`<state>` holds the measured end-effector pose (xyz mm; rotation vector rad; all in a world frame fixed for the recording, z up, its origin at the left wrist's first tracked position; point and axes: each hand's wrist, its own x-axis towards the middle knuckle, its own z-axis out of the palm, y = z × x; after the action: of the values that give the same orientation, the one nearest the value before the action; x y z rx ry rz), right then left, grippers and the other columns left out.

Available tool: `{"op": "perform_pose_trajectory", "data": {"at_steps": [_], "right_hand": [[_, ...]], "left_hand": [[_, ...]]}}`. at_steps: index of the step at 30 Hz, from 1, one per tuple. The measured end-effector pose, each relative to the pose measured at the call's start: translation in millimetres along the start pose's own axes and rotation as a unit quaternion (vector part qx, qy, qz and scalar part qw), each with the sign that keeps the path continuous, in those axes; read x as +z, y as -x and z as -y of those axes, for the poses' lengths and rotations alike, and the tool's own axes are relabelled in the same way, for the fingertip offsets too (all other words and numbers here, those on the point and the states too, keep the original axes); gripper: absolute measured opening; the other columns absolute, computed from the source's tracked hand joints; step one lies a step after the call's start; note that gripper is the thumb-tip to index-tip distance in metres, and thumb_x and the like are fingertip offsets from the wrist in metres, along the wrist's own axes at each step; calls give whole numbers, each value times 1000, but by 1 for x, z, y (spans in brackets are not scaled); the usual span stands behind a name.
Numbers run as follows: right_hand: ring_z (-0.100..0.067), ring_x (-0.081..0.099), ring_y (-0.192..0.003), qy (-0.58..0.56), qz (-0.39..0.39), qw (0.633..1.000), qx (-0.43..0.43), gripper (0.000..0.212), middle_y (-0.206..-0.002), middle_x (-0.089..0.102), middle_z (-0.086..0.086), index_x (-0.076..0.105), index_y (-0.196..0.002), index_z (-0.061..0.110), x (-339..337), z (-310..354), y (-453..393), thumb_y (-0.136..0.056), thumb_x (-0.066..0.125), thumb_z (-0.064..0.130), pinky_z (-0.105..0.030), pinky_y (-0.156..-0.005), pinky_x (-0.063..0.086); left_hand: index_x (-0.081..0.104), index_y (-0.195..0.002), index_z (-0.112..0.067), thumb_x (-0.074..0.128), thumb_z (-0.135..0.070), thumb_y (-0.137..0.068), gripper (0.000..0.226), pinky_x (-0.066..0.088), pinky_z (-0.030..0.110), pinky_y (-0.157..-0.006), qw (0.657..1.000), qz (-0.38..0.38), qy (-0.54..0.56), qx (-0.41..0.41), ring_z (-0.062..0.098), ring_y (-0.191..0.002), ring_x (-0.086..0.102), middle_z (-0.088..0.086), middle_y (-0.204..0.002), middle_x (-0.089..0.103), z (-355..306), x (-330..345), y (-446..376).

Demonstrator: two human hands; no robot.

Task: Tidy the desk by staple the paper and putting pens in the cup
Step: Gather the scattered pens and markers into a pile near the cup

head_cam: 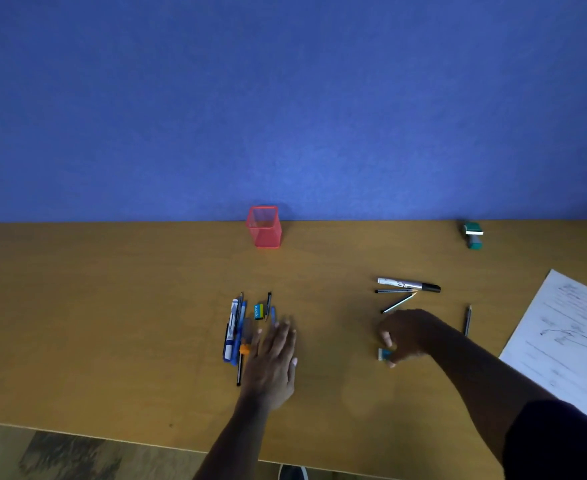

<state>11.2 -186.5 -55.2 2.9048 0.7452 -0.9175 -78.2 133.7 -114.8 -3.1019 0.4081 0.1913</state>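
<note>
Near the desk's [112,323] front edge, the left hand [271,362] lies flat and released beside the gathered pens [235,332], the right hand [406,337] pinching a small blue eraser [384,354]; sweeping pens together before lifting toward the far-edge cup [264,227] seems wisest.

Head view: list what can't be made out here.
- Paper: cut off by the right edge; writing too blurred to read.
- Small blue item: half hidden under the right hand.
- Pens: some covered by the left hand, count unclear.
- Red cup: mesh too faint to show contents.
</note>
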Motion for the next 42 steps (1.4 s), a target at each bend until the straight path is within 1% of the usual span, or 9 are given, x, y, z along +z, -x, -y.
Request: {"op": "perform_pose_trajectory", "data": {"at_steps": [6, 13, 17, 20, 26, 29, 32, 37, 42], "right_hand": [[-19, 63, -90, -139, -78, 987, -4, 28, -93, 66, 2, 61, -97, 21, 11, 33, -16, -78, 75, 36, -27, -68, 44], [-28, 61, -110, -273, -137, 951, 54, 34, -115, 66, -11, 66, -112, 10, 9, 121, -57, -82, 72, 23, -33, -88, 47], [-27, 65, -102, -332, -151, 931, 26, 23, -109, 69, -11, 68, -109, 11, 7, 166, -69, -87, 66, 16, -28, -78, 48], [-27, 66, -108, -366, -125, 922, -31, 35, -118, 70, -10, 66, -122, 16, 7, 188, -72, -88, 56, 10, -34, -90, 54], [-21, 56, -128, -245, -97, 962, -74, 66, -144, 55, 3, 40, -145, 41, 13, 177, -68, -87, 47, 11, -35, -104, 48], [-18, 49, -132, -148, -147, 976, -53, 63, -149, 47, 8, 44, -144, 37, 17, 146, -63, -87, 49, 10, -31, -108, 39], [-19, 51, -125, -85, -214, 973, 27, 57, -142, 50, 6, 51, -136, 32, 12, 105, -49, -84, 48, 10, -30, -102, 39], [-29, 55, -112, -108, -310, 899, 291, 47, -126, 58, -8, 59, -125, 18, 18, 35, -11, -80, 52, 6, -38, -89, 46], [-36, 41, -132, -198, -260, 828, 456, 58, -155, 31, -16, 36, -144, 22, 34, -12, 21, -89, 51, 12, -42, -101, 45]], "left_hand": [[12, -159, -6, 46, -22, -92, 77, -26, 42, -119, 997, 30, -35, -60, 23, -156, -6, 5, -170, -3, 19, -5, 2], [22, -159, -18, 53, -34, -96, 72, 21, 51, -122, 992, -35, 62, -104, 24, -154, 17, 5, -168, 15, 18, -9, 24], [7, -161, -22, 44, -39, -100, 74, 25, 45, -122, 991, -44, 76, -98, 21, -154, 13, 4, -169, 6, 16, -3, 33], [5, -161, -18, 46, -34, -99, 76, 28, 42, -122, 993, -36, 72, -92, 23, -154, 18, 5, -169, 9, 16, -2, 34], [32, -155, -6, 66, -19, -88, 76, 36, 38, -116, 990, -41, 77, -108, 25, -150, 30, 8, -166, 21, 22, -7, 31], [45, -147, 0, 72, -15, -82, 72, 27, 37, -120, 991, -44, 52, -114, 27, -148, 34, 11, -164, 28, 22, -6, 28], [46, -146, 1, 73, -12, -76, 75, 15, 38, -124, 991, -42, 26, -123, 30, -150, 30, 15, -162, 30, 16, -4, 20], [62, -133, -6, 78, -8, -63, 71, 46, 45, -109, 998, -20, 45, -47, 29, -139, 49, 11, -151, 49, -14, -11, -10], [35, -151, -18, 48, -22, -97, 56, 31, 39, -116, 995, -14, 85, 44, 24, -153, 19, 4, -166, 18, -68, -20, -63]]}}
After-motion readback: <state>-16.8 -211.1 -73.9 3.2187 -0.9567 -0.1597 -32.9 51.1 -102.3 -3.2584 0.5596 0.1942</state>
